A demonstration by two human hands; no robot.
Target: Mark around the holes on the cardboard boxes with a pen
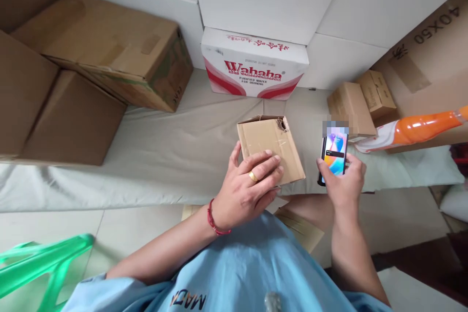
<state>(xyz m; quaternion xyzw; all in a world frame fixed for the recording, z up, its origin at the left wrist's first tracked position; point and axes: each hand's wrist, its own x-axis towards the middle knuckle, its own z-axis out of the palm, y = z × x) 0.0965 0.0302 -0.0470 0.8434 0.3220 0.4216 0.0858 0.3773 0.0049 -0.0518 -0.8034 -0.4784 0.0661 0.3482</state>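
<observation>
A small brown cardboard box [263, 139] sits near the front edge of the cloth-covered surface, with a torn hole by its far right corner. My left hand [250, 187] grips it, fingers across the upper face and thumb at the left side. A gold ring and a red cord bracelet are on this hand and wrist. To the right, my right hand [341, 175] is closed around a smartphone [335, 156], thumb on its left edge and fingers on the right. The phone's screen is lit and faces up; its top end is blurred out.
A white and red Wahaha water carton [256, 70] stands against the wall. Large cardboard boxes [109, 44] fill the left. Smaller boxes [351, 107] and an orange bottle [424, 129] are at the right. A green plastic stool [54, 258] stands lower left, beside the pale cloth-covered surface [164, 156].
</observation>
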